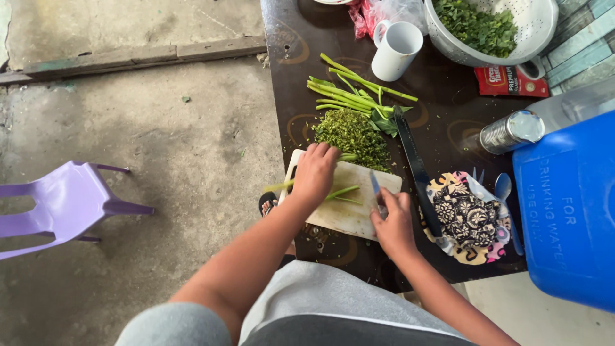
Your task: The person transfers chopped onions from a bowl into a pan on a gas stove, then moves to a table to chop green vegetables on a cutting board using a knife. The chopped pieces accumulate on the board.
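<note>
While my left hand (pixel 314 173) presses down with fingers curled together on a bunch of green stems (pixel 339 192), my right hand (pixel 394 224) is closed around the handle of a small knife (pixel 375 184), its blade pointing away from me and standing just beside the stems. Both hands work over the pale cutting board (pixel 349 214), which I take as the reference point for all that follows.

The stems lie across the board, their ends sticking out past its left edge. At the far edge of the board sits a heap of chopped greens (pixel 353 133), partly on the board and partly on the dark table (pixel 301 57). Beyond that heap lie uncut long stems (pixel 355 93). Just right of the board rests a long dark knife (pixel 415 160), running away from me. Further right of the board is a patterned cloth (pixel 471 218) with a spoon (pixel 505 192) beside it, then a blue water container (pixel 567 205). Well beyond the board stand a white mug (pixel 396 50) and a white colander (pixel 532 25) holding leaves. A clear bottle (pixel 519 128) lies to the far right. Well left of the board, on the concrete floor (pixel 160 128), stands a purple plastic chair (pixel 61 205).
</note>
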